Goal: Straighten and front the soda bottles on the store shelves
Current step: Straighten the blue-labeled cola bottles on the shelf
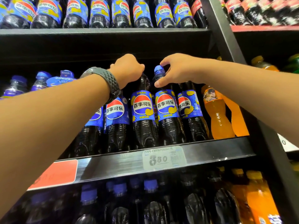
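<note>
On the middle shelf (123, 160) stand dark cola bottles with blue labels. My left hand (127, 70), a dark watch on its wrist, is closed over the top of one cola bottle (142, 110), hiding its cap. Right beside it, my right hand (176, 70) holds the neck of the neighbouring cola bottle (166, 109) just under its blue cap, fingers and thumb curled round it. Both labels face front. Another cola bottle (189, 107) stands to the right, partly under my right forearm.
Orange soda bottles (216, 113) stand at the right end of the same shelf. More cola bottles (100, 13) fill the shelf above and the one below. A price tag (163, 157) and a red tag (56, 173) sit on the shelf rail. A black upright (226, 33) divides the bays.
</note>
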Motion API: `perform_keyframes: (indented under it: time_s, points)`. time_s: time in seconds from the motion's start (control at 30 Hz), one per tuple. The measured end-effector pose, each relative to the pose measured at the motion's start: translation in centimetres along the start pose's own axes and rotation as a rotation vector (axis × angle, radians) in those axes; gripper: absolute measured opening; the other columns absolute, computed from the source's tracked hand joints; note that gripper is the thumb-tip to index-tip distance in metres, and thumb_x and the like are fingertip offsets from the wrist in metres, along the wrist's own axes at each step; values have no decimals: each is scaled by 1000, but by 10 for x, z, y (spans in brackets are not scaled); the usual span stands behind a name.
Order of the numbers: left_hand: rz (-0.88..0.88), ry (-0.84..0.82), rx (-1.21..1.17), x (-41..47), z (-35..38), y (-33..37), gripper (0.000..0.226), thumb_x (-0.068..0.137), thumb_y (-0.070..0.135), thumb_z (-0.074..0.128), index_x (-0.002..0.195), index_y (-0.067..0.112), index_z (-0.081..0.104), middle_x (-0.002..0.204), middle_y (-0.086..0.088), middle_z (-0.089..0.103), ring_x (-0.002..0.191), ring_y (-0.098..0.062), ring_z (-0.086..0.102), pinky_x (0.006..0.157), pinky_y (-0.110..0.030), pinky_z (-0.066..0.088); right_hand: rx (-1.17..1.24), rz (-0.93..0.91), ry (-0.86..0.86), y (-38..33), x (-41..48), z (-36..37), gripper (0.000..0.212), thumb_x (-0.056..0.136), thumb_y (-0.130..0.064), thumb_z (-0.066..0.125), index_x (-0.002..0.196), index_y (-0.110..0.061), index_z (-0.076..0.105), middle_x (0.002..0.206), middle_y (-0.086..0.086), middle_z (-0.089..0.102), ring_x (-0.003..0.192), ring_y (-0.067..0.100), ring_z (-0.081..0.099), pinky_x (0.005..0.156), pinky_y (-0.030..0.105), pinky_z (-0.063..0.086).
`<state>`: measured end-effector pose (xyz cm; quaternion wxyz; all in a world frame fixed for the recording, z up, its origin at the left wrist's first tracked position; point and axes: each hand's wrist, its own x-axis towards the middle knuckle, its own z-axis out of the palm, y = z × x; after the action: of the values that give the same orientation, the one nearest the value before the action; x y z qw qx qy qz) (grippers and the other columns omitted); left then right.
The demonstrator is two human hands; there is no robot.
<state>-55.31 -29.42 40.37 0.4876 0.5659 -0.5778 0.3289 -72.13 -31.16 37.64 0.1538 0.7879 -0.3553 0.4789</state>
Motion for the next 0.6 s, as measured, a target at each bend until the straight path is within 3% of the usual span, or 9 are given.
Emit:
perform_keyframes:
  time_s: [0.2,0.37,0.5,0.6]
  points:
    - [15,39,112,-3,3,4,40,95,43,47,115,12,62,117,-13,63,112,-34,55,101,-47,40,-90,-19,0,1,-3,-2,77,65,-56,78,125,-14,54,110,2,65,98,20,62,89,41,52]
    - [104,50,228,-7,4,4,36,100,35,38,119,10,55,118,-16,60,111,-36,53,97,-44,35,-114,-43,65,3,-7,-4,66,72,-58,71,121,-16,57,111,-1,64,100,18,60,84,32,50]
    - [184,37,272,-4,0,-1,35,98,34,39,116,9,57,118,-17,61,109,-37,54,93,-44,39,-99,23,300,15,-6,-17,26,89,-32,56,105,-15,67,107,4,67,102,24,60,76,25,41]
    - [230,2,265,-3,-1,2,40,96,41,43,116,11,58,118,-17,62,108,-36,55,88,-40,45,-208,146,227,25,-7,-16,33,90,-25,53,114,-5,61,114,14,64,102,30,59,76,32,46]
